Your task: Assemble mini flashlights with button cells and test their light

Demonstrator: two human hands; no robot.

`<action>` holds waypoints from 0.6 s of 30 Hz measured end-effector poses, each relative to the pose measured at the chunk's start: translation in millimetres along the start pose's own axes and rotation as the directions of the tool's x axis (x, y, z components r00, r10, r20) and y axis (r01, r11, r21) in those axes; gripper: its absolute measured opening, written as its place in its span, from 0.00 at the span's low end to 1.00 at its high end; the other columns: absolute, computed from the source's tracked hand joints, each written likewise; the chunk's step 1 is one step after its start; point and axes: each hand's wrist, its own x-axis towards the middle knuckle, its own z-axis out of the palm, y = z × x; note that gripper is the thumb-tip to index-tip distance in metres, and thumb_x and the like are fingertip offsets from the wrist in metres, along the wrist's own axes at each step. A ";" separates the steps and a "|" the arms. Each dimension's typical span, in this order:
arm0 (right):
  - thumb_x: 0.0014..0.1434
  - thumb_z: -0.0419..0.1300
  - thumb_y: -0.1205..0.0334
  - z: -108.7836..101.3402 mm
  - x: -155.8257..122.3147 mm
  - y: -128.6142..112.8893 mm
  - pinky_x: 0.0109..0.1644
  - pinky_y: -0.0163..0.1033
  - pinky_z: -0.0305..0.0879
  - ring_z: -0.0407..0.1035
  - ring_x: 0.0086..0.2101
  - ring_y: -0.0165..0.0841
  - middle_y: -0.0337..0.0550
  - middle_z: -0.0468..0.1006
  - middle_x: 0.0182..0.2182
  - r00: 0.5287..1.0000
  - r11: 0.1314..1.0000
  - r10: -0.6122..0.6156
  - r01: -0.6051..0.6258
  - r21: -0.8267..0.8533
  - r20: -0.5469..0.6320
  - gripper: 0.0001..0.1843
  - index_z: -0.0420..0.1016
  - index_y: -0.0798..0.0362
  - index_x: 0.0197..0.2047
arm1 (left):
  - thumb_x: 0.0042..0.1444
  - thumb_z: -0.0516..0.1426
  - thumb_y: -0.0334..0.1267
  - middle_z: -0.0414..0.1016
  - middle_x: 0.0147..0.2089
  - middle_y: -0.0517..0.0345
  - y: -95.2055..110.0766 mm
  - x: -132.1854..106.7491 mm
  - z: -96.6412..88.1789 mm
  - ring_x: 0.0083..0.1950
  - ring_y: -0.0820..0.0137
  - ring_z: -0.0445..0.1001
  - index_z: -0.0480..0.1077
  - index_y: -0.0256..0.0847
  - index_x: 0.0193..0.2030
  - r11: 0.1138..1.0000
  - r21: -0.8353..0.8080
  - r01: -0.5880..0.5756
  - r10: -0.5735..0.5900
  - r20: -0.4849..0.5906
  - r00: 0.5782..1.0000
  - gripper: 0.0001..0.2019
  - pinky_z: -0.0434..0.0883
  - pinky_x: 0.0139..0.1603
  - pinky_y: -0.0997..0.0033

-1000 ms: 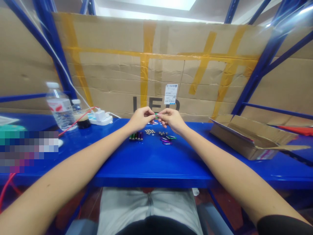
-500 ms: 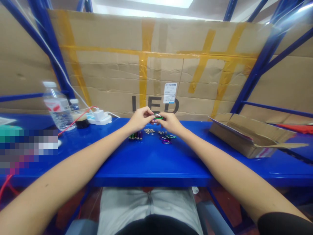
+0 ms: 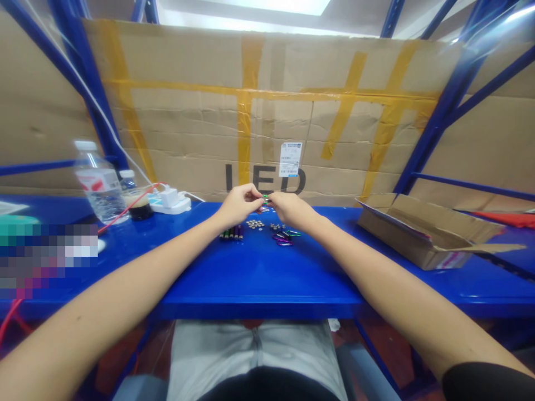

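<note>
My left hand (image 3: 241,203) and my right hand (image 3: 291,207) meet above the back of the blue table (image 3: 259,278). Between their fingertips is a small green carabiner (image 3: 265,199), mostly covered by the fingers. My right hand is closed round it, and my left thumb and forefinger pinch at its left end. Any smaller part at that end is too tiny to make out. Below the hands lie several dark tubes (image 3: 231,233) in a row, a cluster of small silvery metal pieces (image 3: 254,224), another small metal cluster (image 3: 276,226) and a few purple and green carabiners (image 3: 284,239).
An open cardboard box (image 3: 422,234) stands at the right. To the left are a water bottle (image 3: 99,184), a cup of dark liquid (image 3: 140,209) and a white power strip (image 3: 173,203) with cables. A large cardboard sheet (image 3: 188,122) rises behind the table.
My right hand has shifted and its fingers have closed further over the green carabiner, so less of it shows. My left hand stays almost in place.
</note>
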 end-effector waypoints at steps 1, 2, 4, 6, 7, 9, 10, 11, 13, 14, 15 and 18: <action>0.67 0.50 0.71 -0.1 -0.3 -0.2 0.39 0.37 0.57 0.70 0.38 0.37 0.53 0.78 0.39 1.000 1.000 -0.008 0.008 0.010 -0.006 0.10 0.72 0.60 0.45 | 0.52 0.63 0.31 0.76 0.24 0.60 -0.3 0.1 -0.2 0.28 0.70 0.78 0.65 0.37 0.31 1.000 -0.008 0.001 -0.001 0.005 1.000 0.09 0.75 0.32 0.70; 0.66 0.50 0.72 -0.3 -0.5 -0.6 0.39 0.37 0.57 0.69 0.37 0.37 0.53 0.78 0.39 1.000 1.000 -0.013 0.014 0.024 -0.012 0.10 0.72 0.60 0.45 | 0.51 0.64 0.32 0.76 0.25 0.60 -0.5 0.2 -0.5 0.28 0.70 0.78 0.65 0.37 0.31 1.000 -0.011 0.003 -0.003 0.011 1.000 0.09 0.75 0.33 0.69; 0.65 0.50 0.72 -0.9 -0.6 -2.0 0.38 0.37 0.56 0.69 0.36 0.36 0.53 0.78 0.37 1.000 0.998 -0.006 0.007 0.070 -0.017 0.10 0.73 0.60 0.43 | 0.52 0.64 0.32 0.76 0.26 0.59 -0.6 0.0 -1.5 0.29 0.70 0.78 0.65 0.37 0.32 1.000 0.008 0.004 -0.004 0.020 1.000 0.09 0.75 0.35 0.68; 0.65 0.50 0.71 -1.7 -0.6 -4.0 0.37 0.37 0.55 0.67 0.33 0.35 0.51 0.78 0.33 0.999 0.988 0.026 -0.023 0.156 -0.019 0.10 0.74 0.59 0.39 | 0.53 0.62 0.32 0.77 0.28 0.58 -0.2 -0.6 -3.1 0.31 0.69 0.78 0.67 0.37 0.33 0.997 0.082 -0.014 0.012 0.035 0.999 0.07 0.74 0.36 0.68; 0.66 0.50 0.70 -2.1 -0.5 -5.1 0.36 0.36 0.54 0.67 0.31 0.34 0.49 0.77 0.31 0.999 0.977 0.046 -0.041 0.211 -0.017 0.11 0.74 0.58 0.37 | 0.53 0.62 0.32 0.77 0.29 0.58 0.2 -0.9 -4.0 0.32 0.70 0.78 0.68 0.37 0.34 0.989 0.143 -0.042 0.036 0.045 0.998 0.06 0.74 0.36 0.68; 0.66 0.51 0.68 -2.6 -0.2 -6.8 0.34 0.36 0.53 0.65 0.29 0.31 0.45 0.76 0.28 0.997 0.943 0.082 -0.076 0.324 -0.006 0.12 0.74 0.57 0.34 | 0.54 0.61 0.32 0.78 0.32 0.57 1.4 -1.7 -5.9 0.35 0.70 0.76 0.70 0.38 0.36 0.949 0.290 -0.127 0.110 0.074 0.991 0.03 0.72 0.38 0.68; 0.65 0.52 0.67 -2.7 0.1 -7.2 0.34 0.35 0.52 0.64 0.28 0.31 0.43 0.75 0.26 0.995 0.925 0.098 -0.093 0.369 0.005 0.12 0.74 0.57 0.32 | 0.54 0.60 0.31 0.78 0.34 0.57 2.3 -2.0 -6.8 0.36 0.70 0.76 0.71 0.38 0.36 0.918 0.355 -0.175 0.151 0.094 0.984 0.03 0.72 0.40 0.69; 0.64 0.53 0.66 -2.7 0.4 -7.2 0.33 0.35 0.51 0.63 0.27 0.30 0.41 0.73 0.24 0.993 0.909 0.113 -0.110 0.403 0.018 0.12 0.74 0.57 0.30 | 0.54 0.60 0.31 0.79 0.35 0.58 3.2 -2.3 -7.6 0.37 0.70 0.76 0.72 0.39 0.37 0.888 0.406 -0.214 0.183 0.115 0.976 0.04 0.71 0.41 0.69; 0.63 0.56 0.64 -2.9 0.9 -6.4 0.32 0.35 0.49 0.60 0.25 0.28 0.38 0.70 0.21 0.989 0.884 0.142 -0.146 0.444 0.044 0.13 0.74 0.57 0.27 | 0.55 0.60 0.30 0.79 0.36 0.58 5.5 -2.9 -8.8 0.38 0.70 0.75 0.74 0.40 0.37 0.852 0.455 -0.257 0.211 0.149 0.966 0.04 0.70 0.43 0.69; 0.62 0.57 0.62 -3.1 1.1 -5.7 0.31 0.35 0.49 0.58 0.25 0.27 0.37 0.68 0.19 0.987 0.874 0.152 -0.161 0.459 0.056 0.14 0.74 0.57 0.26 | 0.55 0.60 0.31 0.79 0.36 0.58 6.7 -3.1 -9.1 0.38 0.70 0.75 0.74 0.40 0.37 0.847 0.460 -0.265 0.213 0.162 0.964 0.04 0.70 0.44 0.69; 0.61 0.58 0.61 -3.5 1.2 -5.1 0.31 0.35 0.48 0.57 0.24 0.27 0.36 0.67 0.19 0.985 0.863 0.158 -0.171 0.475 0.068 0.15 0.74 0.57 0.25 | 0.54 0.60 0.31 0.79 0.36 0.58 7.8 -3.4 -9.3 0.38 0.70 0.75 0.75 0.40 0.36 0.847 0.459 -0.267 0.211 0.171 0.963 0.03 0.70 0.44 0.69; 0.60 0.60 0.57 -5.1 1.0 -4.1 0.30 0.35 0.48 0.55 0.24 0.26 0.35 0.66 0.19 0.984 0.827 0.141 -0.175 0.534 0.105 0.16 0.76 0.58 0.26 | 0.53 0.61 0.33 0.79 0.35 0.57 9.6 -3.6 -9.0 0.38 0.69 0.75 0.76 0.39 0.33 0.876 0.418 -0.239 0.179 0.178 0.968 0.02 0.70 0.43 0.69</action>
